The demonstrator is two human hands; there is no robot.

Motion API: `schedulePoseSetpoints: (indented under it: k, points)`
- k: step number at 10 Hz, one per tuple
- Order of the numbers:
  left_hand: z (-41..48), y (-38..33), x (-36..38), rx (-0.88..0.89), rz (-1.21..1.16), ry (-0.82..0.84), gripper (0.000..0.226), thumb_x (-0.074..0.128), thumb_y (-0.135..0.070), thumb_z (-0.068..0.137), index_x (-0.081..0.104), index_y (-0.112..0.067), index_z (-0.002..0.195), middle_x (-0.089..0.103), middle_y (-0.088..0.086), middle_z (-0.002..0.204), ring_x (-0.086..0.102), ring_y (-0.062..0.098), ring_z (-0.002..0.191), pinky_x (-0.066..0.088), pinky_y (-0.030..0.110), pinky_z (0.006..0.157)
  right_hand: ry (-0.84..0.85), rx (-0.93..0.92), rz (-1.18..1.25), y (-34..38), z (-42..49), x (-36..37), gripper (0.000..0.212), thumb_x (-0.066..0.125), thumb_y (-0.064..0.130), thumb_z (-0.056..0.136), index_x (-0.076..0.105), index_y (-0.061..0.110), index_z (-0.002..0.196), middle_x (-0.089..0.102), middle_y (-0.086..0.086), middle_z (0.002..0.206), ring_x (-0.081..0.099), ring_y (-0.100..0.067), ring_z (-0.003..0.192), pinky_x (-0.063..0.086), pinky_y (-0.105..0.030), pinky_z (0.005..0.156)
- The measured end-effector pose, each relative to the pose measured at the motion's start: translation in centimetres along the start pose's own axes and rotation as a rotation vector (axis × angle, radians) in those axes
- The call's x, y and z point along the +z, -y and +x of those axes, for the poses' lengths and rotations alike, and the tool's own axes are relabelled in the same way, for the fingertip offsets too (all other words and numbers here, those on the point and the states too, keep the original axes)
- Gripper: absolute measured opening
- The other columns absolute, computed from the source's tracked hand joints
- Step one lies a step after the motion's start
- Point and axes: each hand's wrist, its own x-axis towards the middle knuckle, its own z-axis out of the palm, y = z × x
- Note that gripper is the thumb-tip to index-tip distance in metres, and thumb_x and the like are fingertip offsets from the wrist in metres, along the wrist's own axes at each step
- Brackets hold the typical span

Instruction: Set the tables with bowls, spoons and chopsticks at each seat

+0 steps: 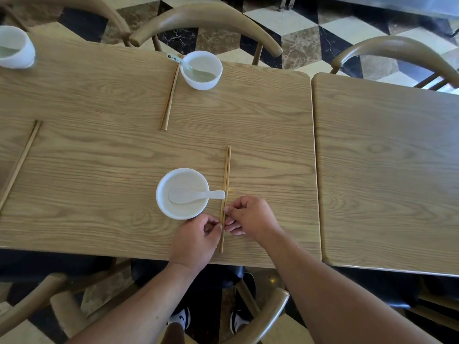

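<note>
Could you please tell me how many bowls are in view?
3: near bowl at the closest seat, beside the chopsticks; far bowl at the opposite seat; left bowl at the far-left edge, partly cropped. None seems hidden.

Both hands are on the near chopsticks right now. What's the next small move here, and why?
Probably let go and lift both hands away. The left hand and right hand pinch the chopsticks towards their near end. The pair lies straight and together just right of the bowl, whose spoon rests inside with its handle over the rim. This seat looks complete.
</note>
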Motion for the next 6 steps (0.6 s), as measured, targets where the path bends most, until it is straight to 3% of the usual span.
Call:
schedulePoseSetpoints:
  k: [3, 5, 6]
  points:
    - [-0.4, -0.6, -0.2, -0.020, 0.013, -0.004, 0.015, 0.073, -0.023, 0.092, 0.068, -0.025, 0.079, 0.070, -0.014, 0.065, 0.071, 0.010, 0.060, 0.061, 0.041, 0.067, -0.002, -0.012, -0.028, 0.6, -0.8, -0.1, 0.017, 0.071, 0.017, 0.100, 0.069, 0.008, 0.086, 0.075, -0.009, 0.070, 0.075, -0.019, 0.062, 0.063, -0.030, 0.057]
    - [-0.3, -0.9, -0.9, -0.031, -0.014, 0.074, 0.021, 0.068, -0.026, 0.100, 0.067, -0.022, 0.079, 0.071, -0.001, 0.065, 0.073, 0.015, 0.058, 0.062, 0.047, 0.067, -0.031, -0.025, -0.008, 1.0, -2.4, -0.4, 0.015, 0.059, 0.010, 0.093, 0.067, 0.010, 0.080, 0.074, -0.006, 0.067, 0.072, -0.020, 0.062, 0.067, -0.045, 0.069]
    - [-1.2, -1.7, -0.9, 0.013, 0.029, 0.079, 0.023, 0.069, -0.023, 0.099, 0.066, -0.025, 0.076, 0.072, -0.012, 0.067, 0.067, 0.006, 0.060, 0.050, 0.033, 0.062, -0.096, -0.084, -0.075, 0.5, -3.7, -1.1, 0.014, 0.062, 0.020, 0.090, 0.068, 0.009, 0.082, 0.075, -0.004, 0.067, 0.072, -0.021, 0.061, 0.066, -0.052, 0.074]
